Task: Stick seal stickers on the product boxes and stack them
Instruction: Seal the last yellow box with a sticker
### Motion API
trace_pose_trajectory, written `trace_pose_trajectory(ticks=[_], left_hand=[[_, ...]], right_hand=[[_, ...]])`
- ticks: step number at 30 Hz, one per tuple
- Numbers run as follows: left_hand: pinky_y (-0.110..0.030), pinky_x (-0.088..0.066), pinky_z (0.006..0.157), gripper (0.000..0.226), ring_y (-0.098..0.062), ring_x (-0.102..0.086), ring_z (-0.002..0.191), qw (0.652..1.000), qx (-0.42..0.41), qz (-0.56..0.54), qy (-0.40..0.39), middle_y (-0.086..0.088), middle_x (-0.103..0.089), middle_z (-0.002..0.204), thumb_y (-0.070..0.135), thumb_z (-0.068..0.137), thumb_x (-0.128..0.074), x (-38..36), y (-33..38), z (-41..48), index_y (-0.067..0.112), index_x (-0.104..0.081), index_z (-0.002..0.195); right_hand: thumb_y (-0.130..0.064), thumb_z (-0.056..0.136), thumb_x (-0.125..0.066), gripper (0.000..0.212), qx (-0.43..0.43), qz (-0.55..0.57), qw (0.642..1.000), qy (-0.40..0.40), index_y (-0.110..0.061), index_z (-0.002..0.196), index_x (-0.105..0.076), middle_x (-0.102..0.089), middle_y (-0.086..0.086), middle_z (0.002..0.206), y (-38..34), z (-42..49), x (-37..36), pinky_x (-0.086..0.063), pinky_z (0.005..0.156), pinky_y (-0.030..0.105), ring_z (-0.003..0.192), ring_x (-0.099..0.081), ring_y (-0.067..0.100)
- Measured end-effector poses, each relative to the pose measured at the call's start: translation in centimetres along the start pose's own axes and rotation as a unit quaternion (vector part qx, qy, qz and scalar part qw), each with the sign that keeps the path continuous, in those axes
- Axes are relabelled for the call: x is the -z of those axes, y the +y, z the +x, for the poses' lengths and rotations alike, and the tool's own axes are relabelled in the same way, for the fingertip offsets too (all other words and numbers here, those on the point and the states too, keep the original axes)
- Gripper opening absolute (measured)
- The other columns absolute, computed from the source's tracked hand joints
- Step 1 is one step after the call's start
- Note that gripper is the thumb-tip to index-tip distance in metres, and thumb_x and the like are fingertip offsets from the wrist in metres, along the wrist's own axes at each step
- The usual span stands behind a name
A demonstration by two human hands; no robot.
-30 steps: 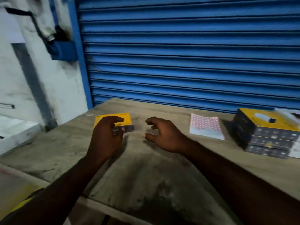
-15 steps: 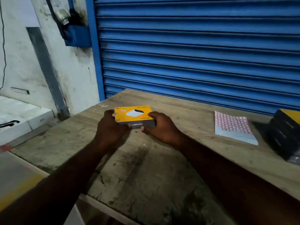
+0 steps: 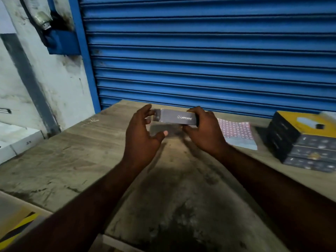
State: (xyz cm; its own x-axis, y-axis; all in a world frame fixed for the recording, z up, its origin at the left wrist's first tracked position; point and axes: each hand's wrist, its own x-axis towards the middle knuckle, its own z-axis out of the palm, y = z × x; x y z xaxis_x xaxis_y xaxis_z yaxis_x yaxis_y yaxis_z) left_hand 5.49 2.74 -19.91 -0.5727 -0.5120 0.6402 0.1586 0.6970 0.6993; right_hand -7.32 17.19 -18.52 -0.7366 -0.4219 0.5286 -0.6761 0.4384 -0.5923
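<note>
I hold one product box (image 3: 175, 118) in the air above the wooden table (image 3: 69, 160), tipped so its grey side with white lettering faces me. My left hand (image 3: 143, 133) grips its left end, fingers over the top and thumb underneath. My right hand (image 3: 203, 131) grips its right end. A sheet of pink seal stickers (image 3: 236, 133) lies flat on the table just right of my right hand. At the far right stands a stack of three yellow-topped boxes (image 3: 301, 140).
A blue roller shutter (image 3: 200, 51) closes off the far side of the table. A white wall with a blue bracket (image 3: 61, 42) is at the left, and a white carton (image 3: 16, 140) sits below it beside the table.
The box came up off the table between both hands and turned from its yellow top to its grey side. My view swung back right, so the stack shows again.
</note>
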Motion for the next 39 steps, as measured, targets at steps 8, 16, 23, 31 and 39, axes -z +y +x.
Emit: trace_pose_trajectory(ticks=[8, 16, 23, 31, 39], left_hand=[[-0.027, -0.032, 0.104, 0.083, -0.014, -0.039, 0.130, 0.994, -0.106, 0.038, -0.015, -0.002, -0.043, 0.144, 0.031, 0.077, -0.084, -5.3, 4.7, 0.2, 0.022, -0.041, 0.146], [-0.024, -0.057, 0.086, 0.071, -0.001, -0.066, 0.102, 0.979, -0.079, -0.180, -0.055, 0.020, -0.062, 0.115, 0.026, 0.080, -0.083, -10.6, 8.1, -0.3, 0.021, -0.045, 0.140], [-0.011, -0.052, 0.074, 0.058, 0.007, -0.065, 0.097, 0.973, -0.079, -0.214, -0.029, 0.023, -0.063, 0.110, 0.023, 0.080, -0.081, -14.2, 8.4, -0.3, 0.020, -0.051, 0.129], [-0.017, -0.056, 0.073, 0.048, 0.003, -0.068, 0.089, 0.968, -0.077, -0.228, -0.074, 0.035, -0.066, 0.099, 0.015, 0.085, -0.076, -14.5, 7.1, -0.1, 0.022, -0.050, 0.125], [-0.026, -0.057, 0.078, 0.046, -0.003, -0.069, 0.090, 0.969, -0.086, -0.221, -0.073, 0.021, -0.067, 0.105, 0.026, 0.085, -0.071, -12.7, 7.1, -0.1, 0.027, -0.049, 0.125]], right_hand=[[-0.031, 0.080, -0.081, 0.030, -0.088, 0.171, 0.981, 0.034, -0.025, 0.100, -0.059, -0.066, -0.012, 0.094, 3.9, -2.1, 8.1, -0.052, 0.077, 0.029, 0.087, -0.063, 0.009], [-0.023, 0.088, -0.071, 0.022, -0.124, 0.264, 0.956, -0.012, -0.017, 0.108, -0.063, -0.072, 0.003, 0.105, 7.1, -5.3, 12.2, -0.055, 0.076, 0.021, 0.093, -0.069, 0.016], [-0.018, 0.086, -0.075, 0.033, -0.079, 0.210, 0.973, 0.061, -0.016, 0.117, -0.064, -0.070, -0.006, 0.110, 9.3, -5.2, 13.0, -0.056, 0.084, 0.024, 0.103, -0.067, 0.006], [-0.024, 0.086, -0.072, 0.051, 0.004, 0.153, 0.983, 0.102, -0.023, 0.132, -0.050, -0.061, -0.009, 0.126, 7.5, -4.3, 12.6, -0.056, 0.087, 0.031, 0.112, -0.061, 0.007], [-0.034, 0.083, -0.075, 0.028, 0.131, 0.051, 0.988, 0.069, -0.022, 0.108, -0.072, -0.066, -0.010, 0.113, 4.8, -2.5, 13.9, -0.053, 0.090, 0.040, 0.111, -0.062, 0.008]])
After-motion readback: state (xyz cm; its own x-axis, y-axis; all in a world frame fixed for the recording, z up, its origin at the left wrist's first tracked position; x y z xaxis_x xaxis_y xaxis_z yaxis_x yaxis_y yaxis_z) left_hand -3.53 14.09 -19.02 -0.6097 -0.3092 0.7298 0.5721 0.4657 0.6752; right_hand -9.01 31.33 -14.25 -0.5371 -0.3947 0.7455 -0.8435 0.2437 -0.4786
